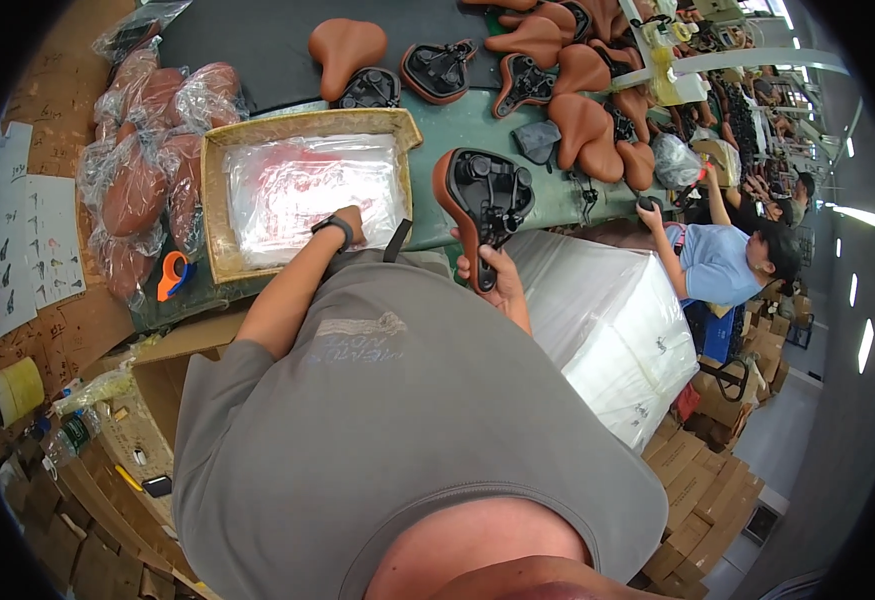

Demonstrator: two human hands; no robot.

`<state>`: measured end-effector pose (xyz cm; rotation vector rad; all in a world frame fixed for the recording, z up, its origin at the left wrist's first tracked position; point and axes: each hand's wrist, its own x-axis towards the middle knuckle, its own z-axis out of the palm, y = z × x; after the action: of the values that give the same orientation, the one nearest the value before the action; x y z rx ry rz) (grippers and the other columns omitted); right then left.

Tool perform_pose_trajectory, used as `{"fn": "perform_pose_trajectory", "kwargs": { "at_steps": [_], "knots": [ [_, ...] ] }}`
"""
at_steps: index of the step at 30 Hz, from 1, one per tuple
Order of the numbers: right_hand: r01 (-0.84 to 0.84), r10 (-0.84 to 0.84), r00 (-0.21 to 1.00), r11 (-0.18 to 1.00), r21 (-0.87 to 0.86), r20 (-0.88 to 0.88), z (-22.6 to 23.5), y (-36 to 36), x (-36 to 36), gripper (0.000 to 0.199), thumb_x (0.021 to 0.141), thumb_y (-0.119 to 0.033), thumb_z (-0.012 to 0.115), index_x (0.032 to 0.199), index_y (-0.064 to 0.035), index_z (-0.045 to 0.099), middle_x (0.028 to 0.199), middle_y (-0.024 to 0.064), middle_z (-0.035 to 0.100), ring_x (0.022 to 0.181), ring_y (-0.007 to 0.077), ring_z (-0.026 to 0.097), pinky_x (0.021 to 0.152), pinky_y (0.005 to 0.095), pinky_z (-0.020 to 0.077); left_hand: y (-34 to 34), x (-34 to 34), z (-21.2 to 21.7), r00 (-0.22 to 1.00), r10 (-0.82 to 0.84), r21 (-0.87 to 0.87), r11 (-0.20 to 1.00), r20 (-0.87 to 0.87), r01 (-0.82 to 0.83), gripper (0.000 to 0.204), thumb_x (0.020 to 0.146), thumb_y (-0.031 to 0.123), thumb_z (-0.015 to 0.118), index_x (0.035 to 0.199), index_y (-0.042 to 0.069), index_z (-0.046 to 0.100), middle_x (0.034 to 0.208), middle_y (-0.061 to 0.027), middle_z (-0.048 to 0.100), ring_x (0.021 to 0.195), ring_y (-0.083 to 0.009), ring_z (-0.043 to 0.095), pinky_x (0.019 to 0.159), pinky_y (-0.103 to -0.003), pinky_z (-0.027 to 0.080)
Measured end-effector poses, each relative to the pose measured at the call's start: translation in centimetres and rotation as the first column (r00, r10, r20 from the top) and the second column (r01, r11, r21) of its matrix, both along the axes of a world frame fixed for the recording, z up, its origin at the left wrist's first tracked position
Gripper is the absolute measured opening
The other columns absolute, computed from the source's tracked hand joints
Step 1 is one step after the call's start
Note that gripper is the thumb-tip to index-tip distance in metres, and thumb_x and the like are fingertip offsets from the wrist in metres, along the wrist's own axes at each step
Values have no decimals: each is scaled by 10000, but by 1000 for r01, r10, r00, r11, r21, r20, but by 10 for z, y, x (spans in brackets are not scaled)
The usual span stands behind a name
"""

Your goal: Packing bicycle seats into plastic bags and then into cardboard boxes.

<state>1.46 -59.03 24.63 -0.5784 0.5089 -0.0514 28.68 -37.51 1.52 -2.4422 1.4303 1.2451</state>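
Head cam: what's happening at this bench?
A person in a grey shirt holds a brown bike saddle underside-up by its nose in the right hand. The left hand rests in a cardboard box of clear plastic bags. Bagged saddles are piled left; bare ones lie along the green table.

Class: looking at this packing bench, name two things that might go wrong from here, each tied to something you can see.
1. The right hand grips the saddle only by its narrow nose, held off the bench; it might slip and fall.
2. The left hand rests on loose plastic bags in the box; pulling one may drag out several.
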Motion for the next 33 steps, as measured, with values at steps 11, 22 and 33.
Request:
{"fn": "perform_pose_trajectory", "kwargs": {
  "at_steps": [11, 22, 33],
  "knots": [
    [-345, 346, 931, 938, 31, -112, 18, 45, 95, 481, 984, -48, 766, 1418, 3, 565, 1160, 196, 761, 991, 317, 800, 846, 419, 707, 41, -45, 160, 428, 418, -321, 302, -801, -897, 228, 1053, 151, 739, 1144, -44, 817, 1012, -103, 839, 882, -175, 772, 821, -318, 601],
    [-525, 564, 825, 787, -325, 35, 54, 18, 105, 716, 847, -27, 840, 1498, 52, 553, 1453, 191, 630, 1190, 268, 702, 980, 413, 590, 151, 4, 219, -358, -186, 385, -136, -915, -913, 169, 1115, 165, 659, 1168, 23, 734, 957, -31, 715, 773, -145, 599, 746, -303, 514],
    [-351, 259, 933, 803, -482, -248, 28, -8, 150, 752, 989, -131, 780, 1638, 13, 427, 1336, 238, 705, 1042, 337, 769, 855, 434, 649, 13, 28, 361, 834, 101, -821, 146, -542, -551, 230, 974, -11, 708, 1147, 63, 840, 908, -94, 720, 812, -239, 656, 749, -361, 525]
  ]
}}
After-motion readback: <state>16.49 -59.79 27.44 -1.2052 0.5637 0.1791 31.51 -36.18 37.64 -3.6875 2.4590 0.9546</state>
